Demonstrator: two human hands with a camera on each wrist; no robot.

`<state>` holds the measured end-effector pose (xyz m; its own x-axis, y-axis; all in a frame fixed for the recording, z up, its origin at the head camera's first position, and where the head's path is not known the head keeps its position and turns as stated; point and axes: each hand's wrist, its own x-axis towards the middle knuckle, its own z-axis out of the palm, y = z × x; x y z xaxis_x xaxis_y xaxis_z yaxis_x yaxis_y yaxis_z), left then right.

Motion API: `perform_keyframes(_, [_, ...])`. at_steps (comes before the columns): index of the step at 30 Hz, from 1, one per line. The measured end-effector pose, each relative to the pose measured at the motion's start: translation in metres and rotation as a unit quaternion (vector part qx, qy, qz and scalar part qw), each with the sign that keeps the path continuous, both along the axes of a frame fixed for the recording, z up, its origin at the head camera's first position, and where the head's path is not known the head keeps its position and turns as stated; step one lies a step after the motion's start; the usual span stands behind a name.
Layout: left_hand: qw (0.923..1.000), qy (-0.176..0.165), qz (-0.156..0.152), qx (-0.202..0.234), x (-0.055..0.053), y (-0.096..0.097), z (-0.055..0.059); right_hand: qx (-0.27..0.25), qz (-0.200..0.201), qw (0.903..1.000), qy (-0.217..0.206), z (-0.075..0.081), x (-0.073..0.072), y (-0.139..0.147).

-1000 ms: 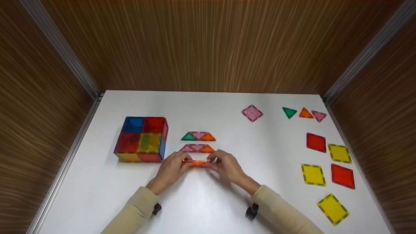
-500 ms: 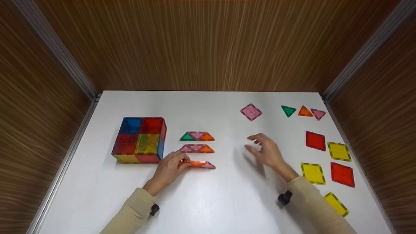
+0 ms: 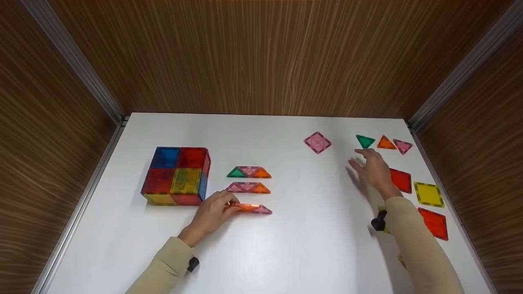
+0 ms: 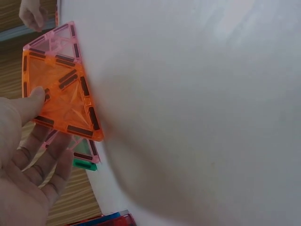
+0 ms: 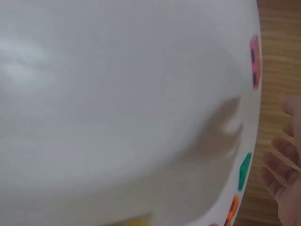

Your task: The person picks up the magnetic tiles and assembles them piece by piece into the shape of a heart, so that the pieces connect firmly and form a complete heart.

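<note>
My left hand (image 3: 214, 210) pinches a strip of joined triangular magnetic tiles (image 4: 66, 94), orange with a pink end, tilted up from the white table. In the left wrist view the thumb lies on its orange face and the other fingers are behind it. Just beyond this strip lie two flat strips of the same shape: one pink and orange (image 3: 248, 188), one green, pink and orange (image 3: 249, 172). My right hand (image 3: 375, 171) hovers at the right with fingers loosely extended, holding nothing, just in front of a green triangle tile (image 3: 365, 141).
An orange triangle (image 3: 385, 143) and a pink triangle (image 3: 403, 146) lie beside the green one. A pink square (image 3: 317, 142) lies further left. Red (image 3: 434, 223) and yellow (image 3: 429, 194) squares lie at right, some under the right arm. A multicoloured tile block (image 3: 175, 175) stands at left.
My right hand has let go of the strip's right end and moved right and away, to near the green triangle. My left hand stays in place, pinching the strip.
</note>
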<state>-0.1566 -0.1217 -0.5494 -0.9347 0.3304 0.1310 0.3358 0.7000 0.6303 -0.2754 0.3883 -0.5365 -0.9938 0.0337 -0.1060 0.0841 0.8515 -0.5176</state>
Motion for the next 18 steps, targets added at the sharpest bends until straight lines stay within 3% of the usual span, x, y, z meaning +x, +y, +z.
perform_keyframes(3, [1.0000,0.000,-0.002,0.002,0.000,-0.001,-0.001,0.018,-0.005,0.9995,-0.026,-0.006,-0.011,0.012])
perform_keyframes(11, [0.9998,-0.013,-0.012,0.001,-0.002,-0.002,-0.002,0.051,-0.017,0.9976,-0.044,-0.014,-0.032,0.025])
perform_keyframes(18, [0.9997,-0.023,-0.011,-0.002,-0.003,-0.005,0.000,0.098,0.016,0.9920,-0.078,-0.017,-0.045,0.027])
